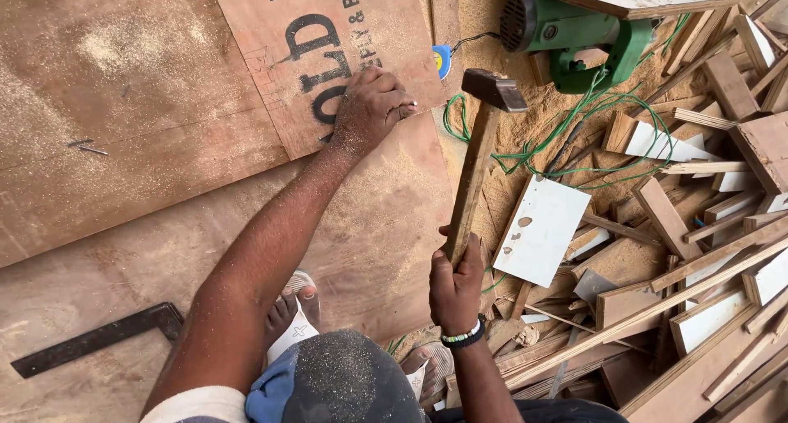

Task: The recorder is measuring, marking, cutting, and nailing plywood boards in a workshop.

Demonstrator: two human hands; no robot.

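— Where are the hands?

— The left hand (369,107) is pressed down on a printed plywood sheet (328,54), at about twelve o'clock from the person's knee. Its grip is nearly together, fingertips bunched at the sheet's lower right edge; whether anything is pinched there I cannot tell.

— And the other one?

— The right hand (456,288) has its grip clamped on the wooden handle of a hammer (480,144). The hammer stands raised, its steel head up at twelve o'clock from that hand, just to the three o'clock side of the left hand and apart from it.

— What lies about?

— A larger brown board (123,144) under the printed sheet, dusted with sawdust. A dark steel square (98,337) at nine o'clock, near the lower left. A green power tool (574,37) at one o'clock with its green cord (566,136) looped over sawdust. A white panel (542,230) and a heap of wood offcuts (698,267) at three o'clock.
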